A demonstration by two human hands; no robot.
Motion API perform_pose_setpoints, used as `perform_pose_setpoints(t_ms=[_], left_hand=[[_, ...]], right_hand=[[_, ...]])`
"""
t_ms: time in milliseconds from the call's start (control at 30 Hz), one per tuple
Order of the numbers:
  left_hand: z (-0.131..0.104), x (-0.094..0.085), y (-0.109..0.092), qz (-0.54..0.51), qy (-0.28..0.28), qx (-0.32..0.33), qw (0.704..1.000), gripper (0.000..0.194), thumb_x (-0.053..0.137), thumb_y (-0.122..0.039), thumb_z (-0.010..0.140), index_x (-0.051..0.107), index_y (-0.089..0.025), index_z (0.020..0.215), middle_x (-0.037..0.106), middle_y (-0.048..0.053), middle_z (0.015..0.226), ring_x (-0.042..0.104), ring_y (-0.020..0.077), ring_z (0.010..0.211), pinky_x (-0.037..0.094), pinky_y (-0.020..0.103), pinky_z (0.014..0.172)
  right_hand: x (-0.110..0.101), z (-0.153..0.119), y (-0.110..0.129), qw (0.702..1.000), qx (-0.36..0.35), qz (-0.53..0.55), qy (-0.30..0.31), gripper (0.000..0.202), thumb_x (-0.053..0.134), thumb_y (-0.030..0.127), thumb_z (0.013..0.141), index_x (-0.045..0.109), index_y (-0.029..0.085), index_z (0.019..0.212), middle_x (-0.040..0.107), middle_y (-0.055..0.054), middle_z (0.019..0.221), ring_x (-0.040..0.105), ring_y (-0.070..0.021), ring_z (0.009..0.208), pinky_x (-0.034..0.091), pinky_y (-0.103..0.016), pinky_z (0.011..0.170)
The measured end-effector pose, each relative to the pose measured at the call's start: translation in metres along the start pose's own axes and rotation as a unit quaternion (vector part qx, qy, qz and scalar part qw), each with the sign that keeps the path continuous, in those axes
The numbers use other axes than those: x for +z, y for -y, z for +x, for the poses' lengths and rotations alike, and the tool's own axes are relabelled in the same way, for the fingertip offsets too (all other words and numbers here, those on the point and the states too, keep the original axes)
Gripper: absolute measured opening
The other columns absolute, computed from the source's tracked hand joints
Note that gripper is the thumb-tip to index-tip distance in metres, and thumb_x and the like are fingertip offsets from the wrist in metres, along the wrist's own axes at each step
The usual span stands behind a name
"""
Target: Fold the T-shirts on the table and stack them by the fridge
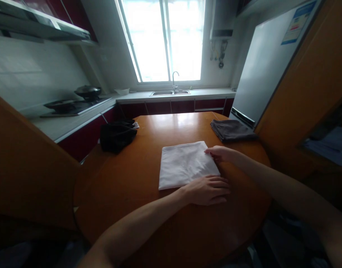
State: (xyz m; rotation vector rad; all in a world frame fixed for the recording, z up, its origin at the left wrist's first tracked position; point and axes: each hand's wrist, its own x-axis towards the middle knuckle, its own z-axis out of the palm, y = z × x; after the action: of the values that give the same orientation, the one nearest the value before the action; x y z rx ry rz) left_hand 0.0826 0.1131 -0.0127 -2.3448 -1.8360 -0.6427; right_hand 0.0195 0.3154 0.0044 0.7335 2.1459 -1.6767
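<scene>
The fingers of a person's left hand (pixel 207 190) lie flat and slightly apart, palm down, across the near right corner of a folded white cloth (pixel 184 163), their tips reaching past it over the tabletop (pixel 148 216). The right hand (pixel 221 152) meets the cloth's right edge farther up, one fingertip on the white fabric and the others curled out of sight below; from here one cannot tell whether they are clamped on the edge or merely resting against it. The cloth lies flat near the middle of the round wooden tabletop, faintly creased toward the near right corner, with both bare forearms coming in from the near side. Beyond the right hand, a folded dark gray cloth (pixel 232 130) sits near the far right edge, by the refrigerator (pixel 259 70). Across at the far left edge is a heap of black cloth (pixel 117 137), a scrap of white (pixel 136 125) showing beside it. Farther back, a sink (pixel 161 93) and faucet (pixel 174 80) stand beneath a bright window (pixel 165 41), while a lidded pan (pixel 88 91) rests on the stove (pixel 81 107) at left, under the range hood (pixel 42 24).
</scene>
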Motion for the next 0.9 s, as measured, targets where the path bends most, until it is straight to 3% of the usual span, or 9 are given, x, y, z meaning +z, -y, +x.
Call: perform_pose_setpoints(t_ms=[100,233,333,433,567,667,767,833,900], left_hand=[[-0.001,-0.002,0.0,0.008,-0.013,-0.014,1.0,0.039,0.045,-0.032,0.106,0.057,-0.016,0.138,0.07,0.012,0.127,0.061,0.0203,0.125,0.046,0.033,0.109],[-0.001,-0.002,0.0,0.034,-0.007,-0.016,0.999,0.039,0.042,-0.031,0.106,0.056,-0.019,0.14,0.073,0.011,0.116,0.067,0.0193,0.111,0.049,0.032,0.099],[-0.001,-0.002,0.0,0.055,-0.006,0.009,0.998,0.037,0.044,-0.028,0.104,0.059,-0.02,0.137,0.073,0.009,0.111,0.068,0.0188,0.106,0.05,0.032,0.093],[-0.001,-0.007,0.003,0.08,-0.025,0.033,0.996,0.031,0.048,-0.027,0.102,0.063,-0.02,0.129,0.074,0.008,0.102,0.069,0.0177,0.098,0.051,0.031,0.089],[-0.006,-0.027,0.016,0.095,-0.106,0.03,0.989,0.026,0.051,-0.022,0.099,0.066,-0.019,0.12,0.074,0.008,0.097,0.069,0.0179,0.094,0.051,0.033,0.089],[-0.016,-0.051,0.038,0.084,-0.209,-0.058,0.973,0.026,0.049,-0.019,0.098,0.066,-0.02,0.118,0.074,0.007,0.096,0.069,0.0183,0.091,0.051,0.034,0.089],[-0.037,-0.073,0.072,0.048,-0.343,-0.22,0.912,0.025,0.047,-0.023,0.1,0.066,-0.019,0.116,0.074,0.005,0.089,0.069,0.0176,0.084,0.052,0.031,0.083],[-0.055,-0.082,0.096,0.016,-0.422,-0.333,0.843,0.025,0.047,-0.023,0.099,0.065,-0.019,0.114,0.073,0.004,0.085,0.069,0.0168,0.08,0.052,0.029,0.08],[-0.071,-0.083,0.116,-0.02,-0.466,-0.439,0.768,0.024,0.049,-0.02,0.094,0.065,-0.019,0.112,0.072,0.004,0.087,0.068,0.0174,0.081,0.052,0.029,0.081]], right_hand=[[0.001,-0.004,0.003,0.998,-0.04,0.031,0.028,0.022,0.067,0.022,0.086,0.054,0.018,0.069,0.053,0.002,0.059,0.046,-0.0086,0.047,0.037,-0.019,0.043],[0.001,-0.009,-0.001,0.992,-0.106,-0.007,0.07,0.013,0.069,0.027,0.084,0.062,0.018,0.089,0.061,0.001,0.072,0.054,-0.0102,0.056,0.042,-0.018,0.047],[0.004,-0.011,-0.009,0.984,-0.153,-0.019,0.089,0.028,0.07,0.028,0.081,0.061,0.023,0.107,0.066,0.001,0.083,0.06,-0.0125,0.063,0.046,-0.018,0.049],[0.009,-0.012,-0.018,0.986,-0.154,0.003,0.064,0.038,0.069,0.025,0.077,0.058,0.025,0.113,0.067,0.002,0.085,0.06,-0.0129,0.06,0.046,-0.019,0.048],[0.015,-0.014,-0.023,0.983,-0.146,0.083,0.077,0.037,0.067,0.017,0.069,0.058,0.022,0.104,0.063,0.003,0.074,0.056,-0.0119,0.054,0.044,-0.019,0.046],[0.021,-0.019,-0.019,0.97,-0.148,0.162,0.107,0.039,0.064,0.011,0.065,0.058,0.021,0.102,0.066,0.002,0.075,0.061,-0.0139,0.057,0.049,-0.022,0.05],[0.024,-0.028,-0.007,0.962,-0.133,0.222,0.089,0.041,0.06,0.009,0.064,0.059,0.022,0.103,0.068,0.002,0.074,0.062,-0.0143,0.056,0.051,-0.023,0.052],[0.021,-0.038,0.005,0.96,-0.123,0.239,0.082,0.037,0.058,0.009,0.066,0.06,0.021,0.101,0.068,0.001,0.071,0.062,-0.0154,0.055,0.052,-0.024,0.052],[0.013,-0.051,0.021,0.962,-0.132,0.227,0.079,0.026,0.057,0.012,0.07,0.061,0.019,0.096,0.068,-0.001,0.066,0.063,-0.0176,0.055,0.054,-0.026,0.053]])
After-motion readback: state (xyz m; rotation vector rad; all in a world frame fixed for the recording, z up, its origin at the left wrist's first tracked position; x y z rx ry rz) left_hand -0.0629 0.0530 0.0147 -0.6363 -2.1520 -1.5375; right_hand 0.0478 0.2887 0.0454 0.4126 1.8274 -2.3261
